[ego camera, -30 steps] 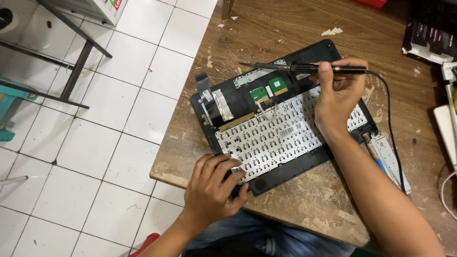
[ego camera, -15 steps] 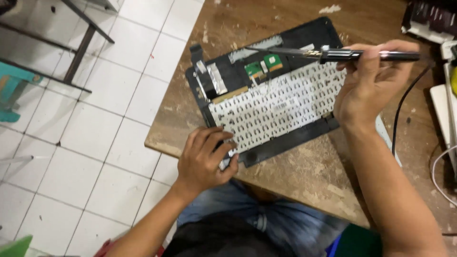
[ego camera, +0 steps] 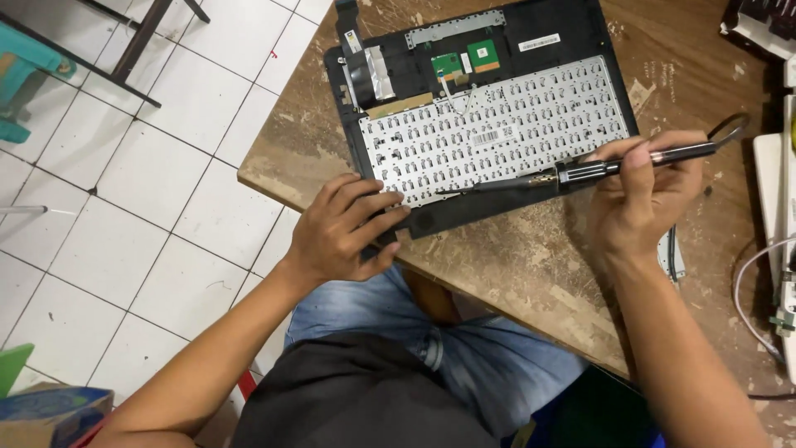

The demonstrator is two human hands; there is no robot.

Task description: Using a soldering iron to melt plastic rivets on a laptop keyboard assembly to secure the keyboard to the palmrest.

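**A:** Reading from the near edge outward, what's at six o'clock?

**B:** I see blue denim on the lap, then the edge of the worn, scuffed wooden table (ego camera: 531,274). Just past it, at about eight o'clock, the left hand (ego camera: 344,232) lies curled over the near-left corner of the black plastic laptop palmrest shell (ego camera: 580,29), fingers bent and pressing down on it, nothing picked up.

**A:** And the other one?

**B:** At four o'clock, the right hand (ego camera: 643,195) is closed in a pen grip on a slim black soldering iron with a brass collar (ego camera: 580,172). Its tip lies at the near edge of the silver perforated metal keyboard backplate (ego camera: 497,124), near the left fingertips. I can't tell whether it actually touches.

**A:** How far along does it look?

**B:** I'd judge midway. The shell lies inside-up, already opened, yet the backplate sits seated in it. Farther off, at twelve o'clock, two small green circuit boards (ego camera: 466,60) and a thin pale ribbon remain in place.
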